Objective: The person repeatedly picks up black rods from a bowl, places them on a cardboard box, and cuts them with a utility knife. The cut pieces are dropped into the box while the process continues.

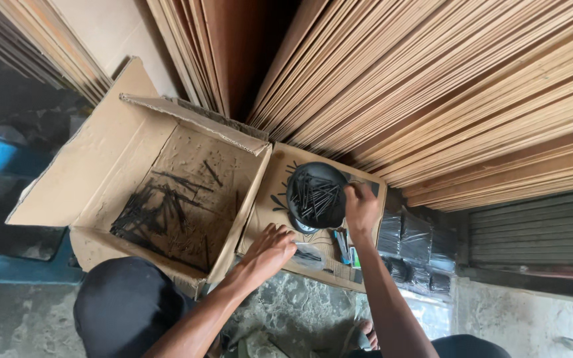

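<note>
The right hand (pixel 361 207) rests on the rim of the black bowl (pixel 316 194) of dark nails, fingers curled on its edge; the left hand (pixel 270 250) lies spread on the cardboard flap (pixel 280 176) — a tilt could spill nails onto the floor.

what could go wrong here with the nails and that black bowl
The right hand sits at the rim of the black bowl heaped with loose black nails; points could prick fingers. The bowl rests on an unsupported box flap, which may sag and tip it. The left hand presses beside stray nails.
</note>
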